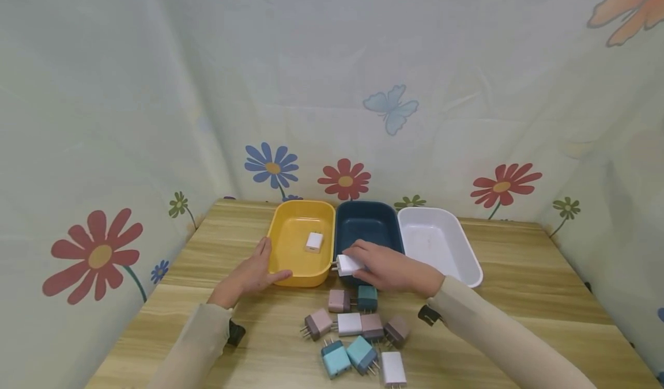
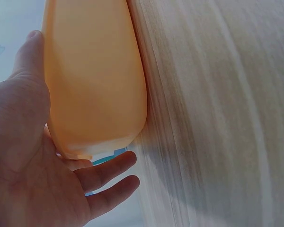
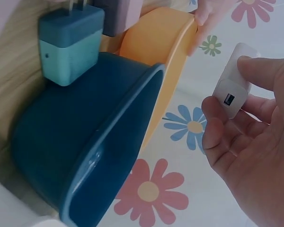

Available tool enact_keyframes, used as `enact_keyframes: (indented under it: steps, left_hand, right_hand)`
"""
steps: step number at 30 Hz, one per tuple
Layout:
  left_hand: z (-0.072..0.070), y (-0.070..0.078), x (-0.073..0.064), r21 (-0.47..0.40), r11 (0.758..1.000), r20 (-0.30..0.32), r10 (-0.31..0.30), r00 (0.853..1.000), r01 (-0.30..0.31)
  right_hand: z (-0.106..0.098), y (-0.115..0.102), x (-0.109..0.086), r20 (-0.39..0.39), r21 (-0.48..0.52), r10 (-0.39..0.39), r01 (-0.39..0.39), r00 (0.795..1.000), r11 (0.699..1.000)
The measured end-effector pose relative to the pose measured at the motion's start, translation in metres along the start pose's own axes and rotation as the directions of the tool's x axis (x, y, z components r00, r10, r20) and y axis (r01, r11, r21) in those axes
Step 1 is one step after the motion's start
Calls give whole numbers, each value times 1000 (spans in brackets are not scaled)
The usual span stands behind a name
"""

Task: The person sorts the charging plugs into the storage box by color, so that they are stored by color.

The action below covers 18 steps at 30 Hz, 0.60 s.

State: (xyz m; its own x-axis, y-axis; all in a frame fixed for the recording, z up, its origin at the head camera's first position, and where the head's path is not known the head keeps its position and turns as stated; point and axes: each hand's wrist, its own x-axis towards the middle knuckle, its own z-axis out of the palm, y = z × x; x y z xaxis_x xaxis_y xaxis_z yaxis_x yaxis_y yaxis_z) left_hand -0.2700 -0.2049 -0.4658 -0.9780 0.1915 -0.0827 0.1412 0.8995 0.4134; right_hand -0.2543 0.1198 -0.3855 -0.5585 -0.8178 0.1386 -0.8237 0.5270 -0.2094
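- Broadly, a flower-and-butterfly backdrop cloth hangs beyond both hands.
- Below them spreads a wood-grain table.
- A yellow bin stands against the left hand, a dark blue bin under the right, and a white bin to the right hand's far right side.
- The left hand rests on the yellow bin's near left corner, fingers spread, thumb at the rim.
- The right hand pinches a white USB charger between thumb and fingers, above the dark blue bin's near end.
- Nearer the person than that grip, four pinkish chargers, three teal chargers and two white chargers lie clustered.
- Between the hands, slightly beyond, a lone white charger lies in the yellow bin.
- The pinched charger's prongs point leftward from the right hand.
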Motion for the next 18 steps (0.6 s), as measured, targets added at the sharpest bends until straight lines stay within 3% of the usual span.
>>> enact_keyframes:
  steps: [18]
  left_hand:
    - [3,-3,4,-11,1000,-3,-9,1000,9]
  right_hand:
    - [-9,-6,35,30,-24,-10,10,1000,1000]
